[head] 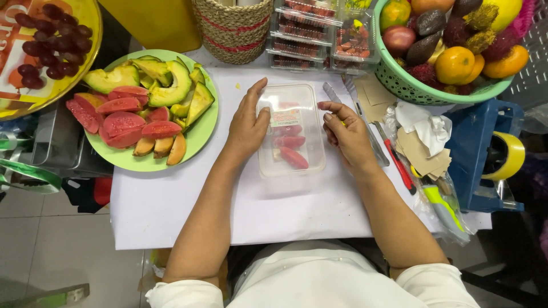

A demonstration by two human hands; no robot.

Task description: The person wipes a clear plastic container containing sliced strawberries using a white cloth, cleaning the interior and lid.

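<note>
Two hands are laid against one clear plastic container, which sits on the white sheet just right of the green plate of cut fruit. The left hand is pressed flat on the container's left edge, fingers extended and close together, thumb resting on the lid; nothing is gripped by it. The right hand is held at the right edge with fingers curled inward, and a small yellowish bit appears to be pinched there, though what it is cannot be told. The step in hand is judged to be the closing or steadying of the lid: it would be done well if pressure were kept even along both long sides, so that the thin lid is seated all round and the box is not slid toward the plate. The container is shallow, rectangular, with rounded corners and a transparent lid bearing a small label; red fruit slices are seen through it in its lower half, while the upper half looks mostly bare. The plate carries red guava slices and avocado wedges. Beyond the container, away from the plate, a knife and a red-handled tool lie beside brown paper scraps; further packed fruit boxes and a green basket of whole fruit stand above it
</note>
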